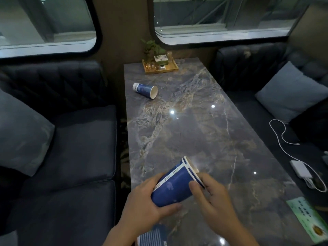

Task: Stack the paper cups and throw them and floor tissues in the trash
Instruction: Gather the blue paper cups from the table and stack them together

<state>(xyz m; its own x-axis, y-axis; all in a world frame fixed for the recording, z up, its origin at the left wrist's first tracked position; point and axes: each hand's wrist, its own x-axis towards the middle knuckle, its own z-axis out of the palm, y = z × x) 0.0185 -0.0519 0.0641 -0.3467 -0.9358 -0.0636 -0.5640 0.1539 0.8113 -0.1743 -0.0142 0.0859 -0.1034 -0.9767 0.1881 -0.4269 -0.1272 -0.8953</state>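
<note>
Blue cups: nested stack (174,183), one loose (145,90).

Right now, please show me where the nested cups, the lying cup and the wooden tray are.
nested cups (174,189): head view, blue side wall.
lying cup (144,90): head view, blue side.
wooden tray (162,71): head view, front rim.

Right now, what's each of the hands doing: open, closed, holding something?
Left hand: closed around the base end of the nested blue cups.
Right hand: closed on the same cups near their rims.
</note>
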